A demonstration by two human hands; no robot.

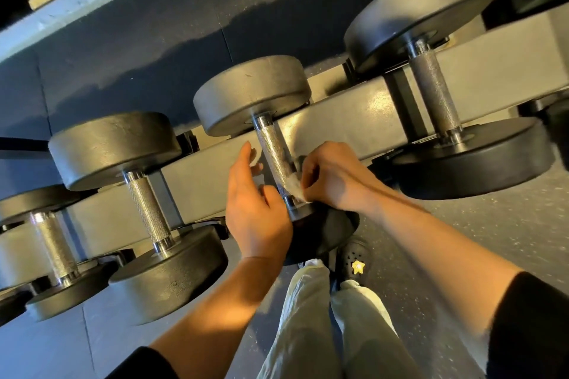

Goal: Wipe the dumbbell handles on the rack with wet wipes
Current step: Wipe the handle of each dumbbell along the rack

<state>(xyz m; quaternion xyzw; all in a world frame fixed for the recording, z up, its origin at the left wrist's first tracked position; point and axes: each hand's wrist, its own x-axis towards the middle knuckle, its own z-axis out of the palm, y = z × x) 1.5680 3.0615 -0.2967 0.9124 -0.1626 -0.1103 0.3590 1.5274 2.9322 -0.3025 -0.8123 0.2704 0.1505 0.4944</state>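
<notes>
Several black dumbbells with knurled steel handles lie across a grey rack beam (354, 114). The middle dumbbell's handle (272, 151) runs down between my two hands. My right hand (331, 175) pinches a crumpled white wet wipe (294, 186) against the near end of that handle. My left hand (255, 209) hovers just left of the handle with relaxed, slightly curled fingers and holds nothing. The near weight of this dumbbell (326, 234) is mostly hidden under my hands.
One dumbbell (431, 86) lies to the right and two more (147, 209) (54, 246) to the left. A lower rack shelf (92, 0) shows at the top. My legs and a black clog with a yellow star (354, 258) stand on the speckled floor.
</notes>
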